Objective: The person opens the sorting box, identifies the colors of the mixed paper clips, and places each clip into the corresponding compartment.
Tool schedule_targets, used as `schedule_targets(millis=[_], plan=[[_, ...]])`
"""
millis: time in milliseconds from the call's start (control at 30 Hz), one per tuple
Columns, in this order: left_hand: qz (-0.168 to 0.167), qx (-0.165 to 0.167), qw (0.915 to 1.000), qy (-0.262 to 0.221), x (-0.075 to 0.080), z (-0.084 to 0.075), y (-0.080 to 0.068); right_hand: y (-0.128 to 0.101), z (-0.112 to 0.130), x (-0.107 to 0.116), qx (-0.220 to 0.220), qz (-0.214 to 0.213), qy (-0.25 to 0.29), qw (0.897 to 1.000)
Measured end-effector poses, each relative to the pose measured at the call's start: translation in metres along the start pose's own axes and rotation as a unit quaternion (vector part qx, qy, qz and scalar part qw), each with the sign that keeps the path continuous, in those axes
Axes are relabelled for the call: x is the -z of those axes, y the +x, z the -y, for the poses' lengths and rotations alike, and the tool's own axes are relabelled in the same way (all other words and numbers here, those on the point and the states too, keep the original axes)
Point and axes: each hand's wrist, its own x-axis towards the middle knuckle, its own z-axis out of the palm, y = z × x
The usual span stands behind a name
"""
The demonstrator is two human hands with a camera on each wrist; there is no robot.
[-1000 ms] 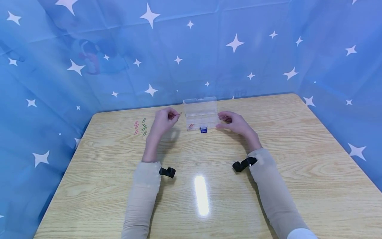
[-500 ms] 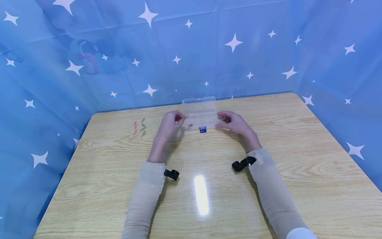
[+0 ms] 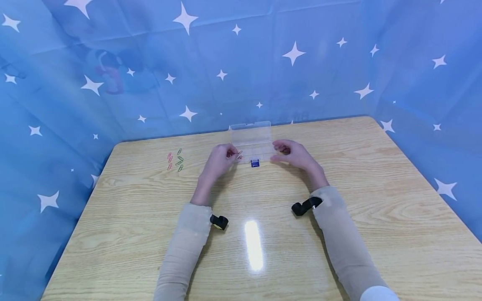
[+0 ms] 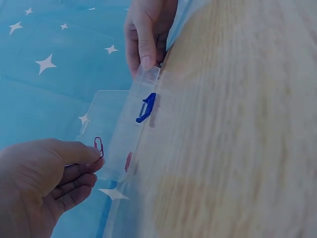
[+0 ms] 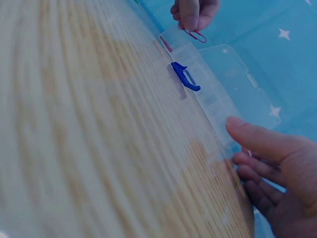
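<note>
My left hand [image 3: 220, 161] pinches a red paper clip [image 4: 102, 147] between thumb and index finger, above the left end of a clear plastic compartment box [image 3: 250, 134]. The box's lid stands open toward the back, and a blue latch [image 3: 255, 163] hangs at its front edge. Something red [image 4: 129, 161], seen through the plastic, lies in the left-end compartment. At the other end, my right hand [image 3: 295, 155] holds the box, thumb at the front corner and fingers toward the back.
Left of my left hand, several pink paper clips [image 3: 170, 159] and several green paper clips [image 3: 180, 168] lie on the wooden table [image 3: 150, 217]. A blue star-patterned cloth [image 3: 241, 62] hangs behind the table's far edge.
My left hand has moved right with the red paper clip, from beside the box to over its left end. The right hand stays at the box's right end.
</note>
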Motion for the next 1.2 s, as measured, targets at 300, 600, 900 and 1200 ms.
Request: schedule_targets(millis=[300, 600, 900, 1200], plan=[[0.002, 0.002, 1.0, 0.01, -0.002, 0.0, 0.001, 0.001, 0.001, 0.0, -0.002, 0.002, 0.001, 1.0], [0.004, -0.004, 1.0, 0.003, 0.0, 0.0, 0.0, 0.001, 0.002, 0.0, -0.002, 0.001, -0.005, 1.0], [0.006, -0.008, 0.9999, -0.01, 0.004, -0.002, -0.004, 0.001, 0.0, 0.0, 0.002, -0.001, -0.005, 1.0], [-0.009, -0.005, 0.9998, -0.015, 0.018, 0.003, -0.011, 0.001, -0.001, -0.002, -0.001, -0.005, -0.008, 1.0]])
